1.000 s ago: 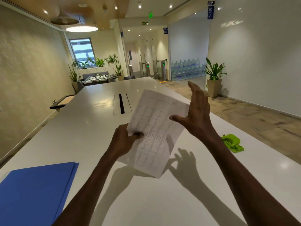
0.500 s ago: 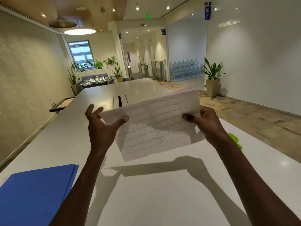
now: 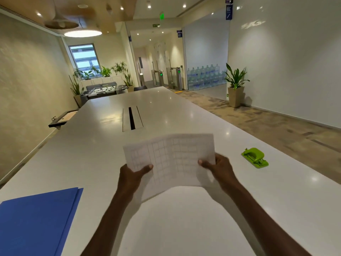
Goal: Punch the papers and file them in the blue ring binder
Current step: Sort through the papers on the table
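Both hands hold the papers [image 3: 171, 159], white sheets printed with a faint grid, above the white table [image 3: 184, 228]. My left hand [image 3: 132, 177] grips their lower left edge, thumb on top. My right hand [image 3: 218, 168] pinches the right edge. The sheets lie landscape and bow slightly in the middle. The blue ring binder [image 3: 35, 220] lies shut and flat at the near left of the table. A green hole punch [image 3: 254, 157] sits on the table to the right of my right hand, apart from it.
A black cable slot [image 3: 132, 120] runs along the table's middle farther back. The table's right edge borders a carpeted walkway with a potted plant [image 3: 236, 85]. A small shelf [image 3: 62, 118] juts from the left wall.
My right hand took hold of the papers' right edge. The sheets turned from upright to landscape and came down closer to the table. The hole punch is back in full view.
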Demonstrator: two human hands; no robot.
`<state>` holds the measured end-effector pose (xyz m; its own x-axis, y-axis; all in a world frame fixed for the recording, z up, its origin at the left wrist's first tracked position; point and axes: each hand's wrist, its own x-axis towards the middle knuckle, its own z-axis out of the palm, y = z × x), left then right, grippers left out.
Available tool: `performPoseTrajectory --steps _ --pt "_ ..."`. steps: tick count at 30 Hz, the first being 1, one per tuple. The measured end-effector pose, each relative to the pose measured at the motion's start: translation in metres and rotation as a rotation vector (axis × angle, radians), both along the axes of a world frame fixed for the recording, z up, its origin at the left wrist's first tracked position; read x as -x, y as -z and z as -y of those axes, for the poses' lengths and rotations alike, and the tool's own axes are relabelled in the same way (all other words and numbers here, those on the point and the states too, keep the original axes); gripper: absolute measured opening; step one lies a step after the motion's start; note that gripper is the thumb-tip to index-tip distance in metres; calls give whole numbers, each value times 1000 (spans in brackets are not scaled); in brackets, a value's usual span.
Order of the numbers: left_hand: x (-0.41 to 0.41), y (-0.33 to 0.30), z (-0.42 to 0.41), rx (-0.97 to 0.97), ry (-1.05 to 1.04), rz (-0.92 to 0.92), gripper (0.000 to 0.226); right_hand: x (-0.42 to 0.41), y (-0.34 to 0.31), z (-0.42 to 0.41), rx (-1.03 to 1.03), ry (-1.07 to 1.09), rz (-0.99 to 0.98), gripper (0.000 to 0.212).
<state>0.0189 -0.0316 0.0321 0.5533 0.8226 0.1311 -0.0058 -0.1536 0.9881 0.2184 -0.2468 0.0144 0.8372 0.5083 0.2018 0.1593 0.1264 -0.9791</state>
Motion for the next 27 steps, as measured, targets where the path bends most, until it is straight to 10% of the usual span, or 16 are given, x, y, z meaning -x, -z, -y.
performPoseTrajectory --steps 8,11,16,19,24,27 --pt "0 4 1 -112 -40 -104 45 0 7 5 78 16 27 38" --pt "-4 -20 -3 -210 -30 -125 52 -8 -15 2 103 124 123 72" --pt "-9 -65 -1 -482 -16 -191 41 -13 -67 8 245 432 784 112" --pt "-11 -93 8 -651 44 -235 36 -6 -98 11 295 255 1028 97" --pt "-8 -132 26 -832 75 -203 37 12 -116 5 231 -49 872 20" --pt "-2 -141 27 -952 -164 -37 58 15 -112 4 87 -24 696 15"
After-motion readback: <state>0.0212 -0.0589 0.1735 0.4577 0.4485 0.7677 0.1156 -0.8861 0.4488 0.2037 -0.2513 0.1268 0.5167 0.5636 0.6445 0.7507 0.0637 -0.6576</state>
